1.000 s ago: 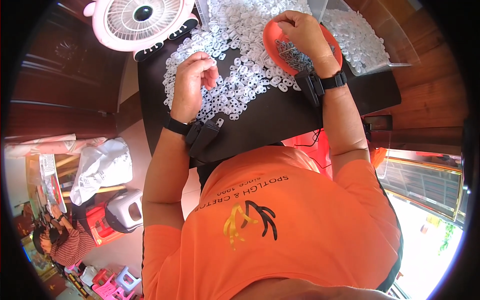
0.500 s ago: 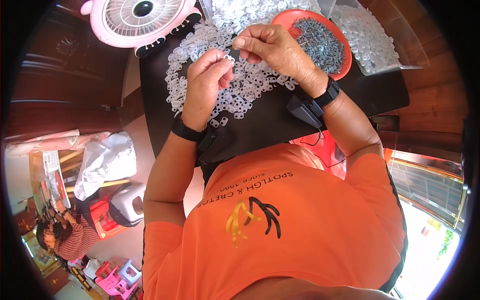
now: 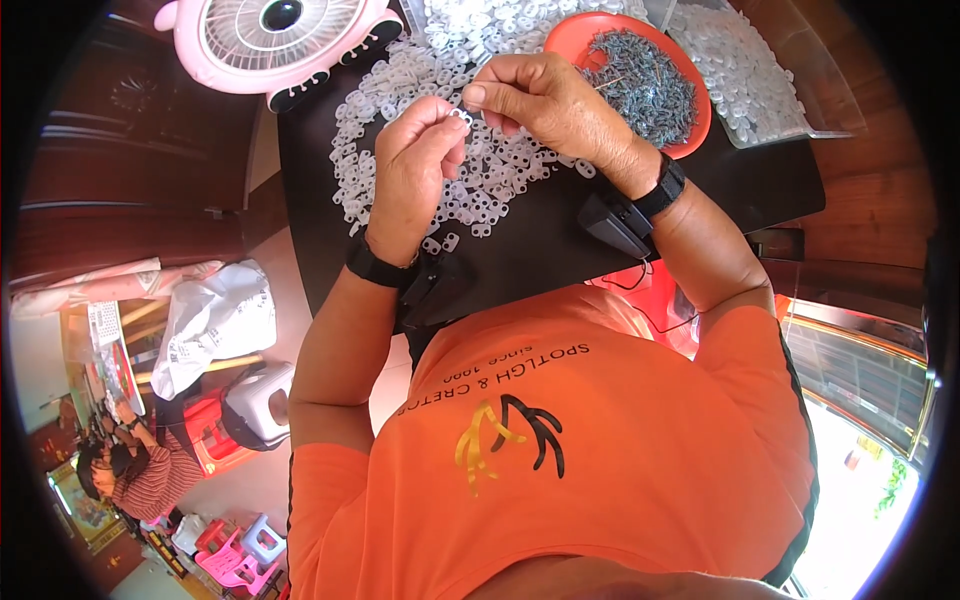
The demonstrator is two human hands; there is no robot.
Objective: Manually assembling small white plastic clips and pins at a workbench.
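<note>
My left hand (image 3: 412, 148) pinches a small white plastic piece with holes (image 3: 460, 118) between thumb and fingertips. Close against that piece, my right hand (image 3: 535, 95) has its thumb and forefinger pressed together; whatever is in them is too small to make out. Under both hands spreads a loose pile of similar white plastic pieces (image 3: 362, 172). To the right of my right hand lies a red-orange plate (image 3: 572, 42) heaped with small grey screw-like parts (image 3: 648, 95).
A pink fan (image 3: 185, 45) stands at the far left of the dark table (image 3: 510, 258). Clear bins (image 3: 840, 134) of white pieces sit at the back and far right. A black box-like device (image 3: 612, 225) with a cable is by my right wrist. Another person (image 3: 150, 475) sits off left.
My right hand has come slightly down and left, so its fingertips now meet the white piece in my left hand. The left hand has hardly moved.
</note>
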